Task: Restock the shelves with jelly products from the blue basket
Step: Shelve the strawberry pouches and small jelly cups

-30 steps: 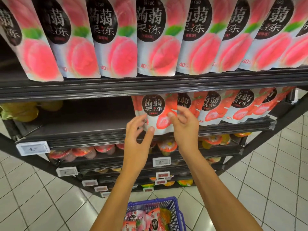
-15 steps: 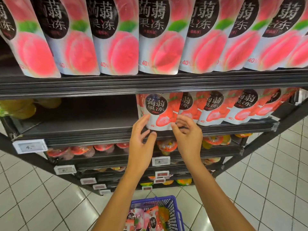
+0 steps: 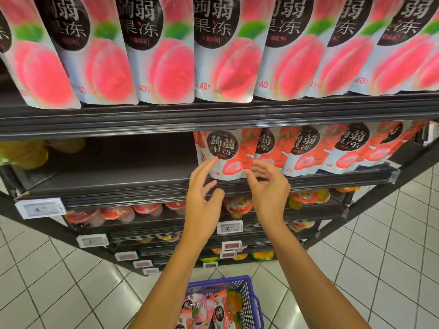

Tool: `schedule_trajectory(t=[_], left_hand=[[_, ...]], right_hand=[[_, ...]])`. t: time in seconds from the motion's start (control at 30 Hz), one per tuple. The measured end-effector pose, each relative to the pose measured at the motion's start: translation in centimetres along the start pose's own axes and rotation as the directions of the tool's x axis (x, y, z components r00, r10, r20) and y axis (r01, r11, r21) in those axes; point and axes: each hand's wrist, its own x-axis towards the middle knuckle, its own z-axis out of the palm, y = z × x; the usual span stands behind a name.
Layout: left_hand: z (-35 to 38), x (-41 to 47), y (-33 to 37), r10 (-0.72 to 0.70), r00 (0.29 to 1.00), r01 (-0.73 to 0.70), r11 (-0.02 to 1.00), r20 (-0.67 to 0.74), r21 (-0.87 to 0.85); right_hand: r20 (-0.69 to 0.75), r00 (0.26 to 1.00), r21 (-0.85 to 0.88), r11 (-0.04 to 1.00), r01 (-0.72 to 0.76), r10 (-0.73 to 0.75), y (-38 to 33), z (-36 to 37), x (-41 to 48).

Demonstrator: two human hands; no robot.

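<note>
- Step in hand, I'd say: squaring up the front strawberry pouch (image 3: 225, 150) at the left end of its row on the middle shelf (image 3: 114, 176).
- Left hand (image 3: 202, 198): fingers straight, tips touching the pouch's lower left corner. No grip, just steadying.
- Right hand (image 3: 270, 188): fingers loosely curled right at the pouch's lower right corner. It doesn't look like it's pinching anything.
- To do it well: nudge the base back so the pouch stands upright with its label facing out and its face level with its neighbours. Let go gently, since these soft pouches probably flop forward.
- The next ones likely go in the bare stretch of shelf to the left.
- The rest of the stock is in the blue basket (image 3: 221, 280) on the floor, near side, between the arms.
- Counts:
- strawberry pouches, five fronts showing in the row (image 3: 351, 148), and I can't tell if more sit behind
- peach pouches (image 3: 166, 62) on the shelf above, about eight, with the end ones cut off
- pouches in the basket (image 3: 213, 309), at least three, too jumbled to count
- yellow packs (image 3: 23, 153) at far left, number unclear
- one basket, two hands
</note>
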Motion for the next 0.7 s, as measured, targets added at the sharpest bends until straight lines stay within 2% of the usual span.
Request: schedule_trajectory(t=[0.7], left_hand=[[-0.9, -1.3, 0.8, -0.033, 0.999, 0.035, 0.998, 0.032, -0.054]], right_hand=[[0.024, 1.0, 0.055, 0.998, -0.002, 0.001, -1.2, -1.7, -1.5]])
